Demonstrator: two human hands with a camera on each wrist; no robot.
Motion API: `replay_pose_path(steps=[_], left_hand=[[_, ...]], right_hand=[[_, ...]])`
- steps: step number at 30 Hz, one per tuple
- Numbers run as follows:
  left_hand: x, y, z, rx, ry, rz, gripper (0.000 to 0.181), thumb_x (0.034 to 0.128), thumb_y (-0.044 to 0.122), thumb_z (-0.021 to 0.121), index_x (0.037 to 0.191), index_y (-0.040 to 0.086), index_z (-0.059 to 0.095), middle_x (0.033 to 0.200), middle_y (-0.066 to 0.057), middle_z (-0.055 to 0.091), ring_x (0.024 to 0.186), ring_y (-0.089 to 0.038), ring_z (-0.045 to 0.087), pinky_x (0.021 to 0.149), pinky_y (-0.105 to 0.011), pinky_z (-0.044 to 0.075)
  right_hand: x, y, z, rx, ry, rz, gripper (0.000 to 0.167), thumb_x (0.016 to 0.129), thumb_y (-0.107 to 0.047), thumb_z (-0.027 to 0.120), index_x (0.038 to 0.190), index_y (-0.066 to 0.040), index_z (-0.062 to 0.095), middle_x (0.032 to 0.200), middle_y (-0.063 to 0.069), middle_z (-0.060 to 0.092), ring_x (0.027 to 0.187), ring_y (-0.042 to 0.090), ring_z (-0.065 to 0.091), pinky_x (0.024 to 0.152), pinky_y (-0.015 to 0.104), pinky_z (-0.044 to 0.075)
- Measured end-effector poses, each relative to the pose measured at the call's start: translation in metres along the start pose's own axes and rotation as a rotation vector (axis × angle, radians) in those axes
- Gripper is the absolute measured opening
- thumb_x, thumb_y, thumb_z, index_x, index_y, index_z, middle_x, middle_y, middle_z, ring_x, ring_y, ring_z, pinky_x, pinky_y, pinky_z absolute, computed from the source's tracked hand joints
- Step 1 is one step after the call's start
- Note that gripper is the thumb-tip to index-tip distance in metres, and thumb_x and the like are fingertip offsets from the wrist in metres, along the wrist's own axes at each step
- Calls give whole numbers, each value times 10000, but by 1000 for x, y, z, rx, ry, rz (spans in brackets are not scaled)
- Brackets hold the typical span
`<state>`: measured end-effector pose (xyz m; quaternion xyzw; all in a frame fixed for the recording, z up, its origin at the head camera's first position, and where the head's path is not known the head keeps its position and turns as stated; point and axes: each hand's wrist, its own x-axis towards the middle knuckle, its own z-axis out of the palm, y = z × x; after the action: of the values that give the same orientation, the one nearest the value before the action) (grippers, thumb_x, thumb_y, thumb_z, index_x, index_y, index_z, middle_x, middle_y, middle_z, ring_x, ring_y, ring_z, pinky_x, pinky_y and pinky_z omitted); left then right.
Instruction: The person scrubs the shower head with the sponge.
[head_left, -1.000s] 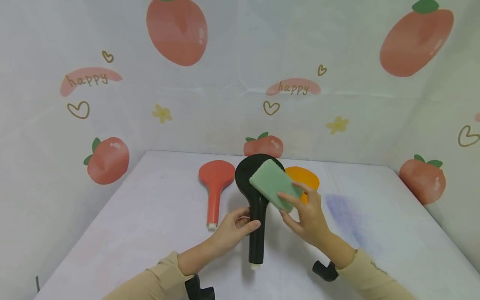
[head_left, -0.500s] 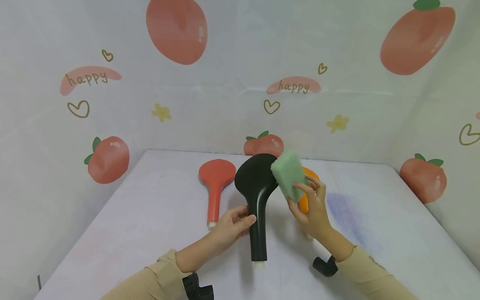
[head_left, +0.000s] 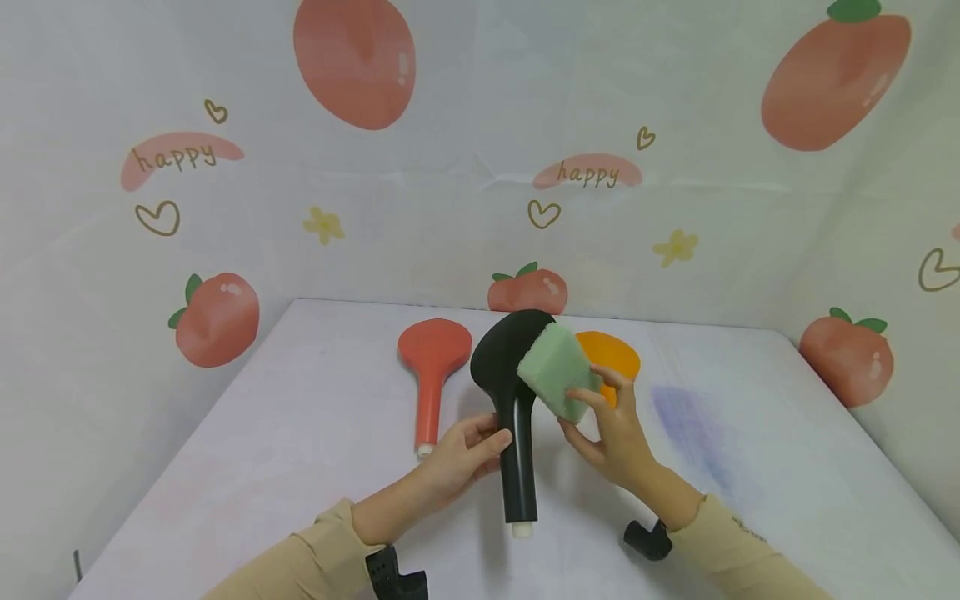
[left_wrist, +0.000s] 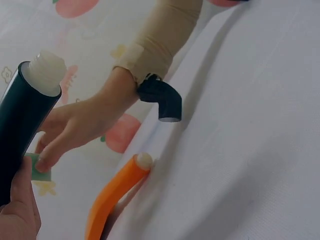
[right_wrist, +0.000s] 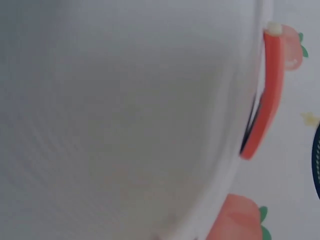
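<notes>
Black shower head (head_left: pixel 514 404) is gripped by left hand (head_left: pixel 463 457), green sponge (head_left: pixel 556 372) pinched by right hand (head_left: pixel 619 435).

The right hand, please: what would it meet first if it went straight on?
Beyond its green sponge, the right hand would probably meet the black shower head, though sponge contact is unclear.

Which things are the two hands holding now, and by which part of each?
The left hand holds the black shower head by its handle; the right hand pinches the green sponge by its lower right part, as the head view shows.
</notes>
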<state>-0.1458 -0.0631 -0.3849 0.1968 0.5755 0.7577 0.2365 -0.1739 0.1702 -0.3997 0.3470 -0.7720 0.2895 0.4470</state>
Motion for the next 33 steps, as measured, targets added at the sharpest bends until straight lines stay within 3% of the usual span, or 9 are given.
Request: replay_pose_path(steps=[3, 7, 12, 16, 19, 21, 25, 28, 33], left_hand=[[0, 0, 0, 2, -7, -8, 609, 909, 273, 607, 1284, -150, 380, 946, 85, 580, 848, -43, 569, 801, -182, 516], [0, -1, 0, 2, -22, -7, 606, 910, 264, 605, 1282, -156, 377, 946, 81, 578, 845, -45, 573, 804, -189, 518], [0, 0, 1, 1, -33, -4, 620, 918, 259, 593, 1303, -163, 352, 974, 80, 579, 870, -38, 578, 814, -191, 517], [0, 0, 0, 4, -37, 1, 620, 922, 255, 586, 1309, -164, 343, 992, 77, 579, 884, -35, 576, 819, -192, 513], [-1, 0, -1, 7, -45, 0, 627, 913, 260, 599, 1302, -166, 353, 984, 75, 580, 877, -39, 580, 826, -196, 512], [-1, -1, -1, 16, -52, -4, 630, 906, 266, 610, 1299, -161, 365, 982, 72, 583, 877, -45, 582, 838, -203, 511], [-2, -1, -1, 57, -61, -40, 641, 891, 303, 628, 1318, -111, 390, 1042, 56, 575, 925, -57, 578, 880, -229, 511], [-1, 0, -1, 86, -63, -56, 647, 889, 328, 627, 1347, -64, 391, 1132, 13, 552, 979, -77, 571, 930, -275, 505], [-1, -1, -2, 101, -48, -34, 655, 893, 332, 620, 1367, -49, 374, 1222, -70, 516, 1020, -100, 564, 974, -338, 488]], right_hand=[[5, 3, -3, 23, -5, 120, 396, 921, -427, 503, 1034, -49, 538, 1190, 298, 364, 1084, 404, 397, 822, 509, 423], [9, 3, -7, 74, 0, 220, 455, 903, -472, 504, 1059, -45, 532, 1222, 285, 353, 1127, 387, 380, 871, 496, 404], [10, -4, -5, 33, -14, 49, 353, 912, -409, 525, 1033, -82, 575, 1202, 293, 378, 1068, 355, 430, 849, 322, 421], [11, -5, -5, -42, -18, -85, 279, 921, -365, 509, 1001, -109, 590, 1166, 306, 402, 1083, 372, 446, 810, 360, 472], [16, 0, -8, -15, -10, -12, 323, 919, -392, 505, 1011, -92, 579, 1187, 299, 395, 1099, 375, 417, 819, 395, 445], [20, 4, -10, 43, -1, 81, 329, 915, -362, 537, 1045, -61, 569, 1221, 297, 382, 1114, 382, 406, 885, 343, 418], [27, 8, -16, 163, 29, 238, 326, 819, -57, 635, 1130, -6, 549, 1281, 296, 379, 1150, 382, 413, 944, 200, 336], [28, 4, -17, 197, 25, 274, 455, 717, 75, 638, 1153, 1, 531, 1289, 294, 377, 1177, 333, 419, 948, 164, 340], [21, -5, -13, 187, -9, 185, 330, 878, -263, 615, 1079, -10, 543, 1240, 324, 360, 1131, 296, 408, 929, 186, 368]])
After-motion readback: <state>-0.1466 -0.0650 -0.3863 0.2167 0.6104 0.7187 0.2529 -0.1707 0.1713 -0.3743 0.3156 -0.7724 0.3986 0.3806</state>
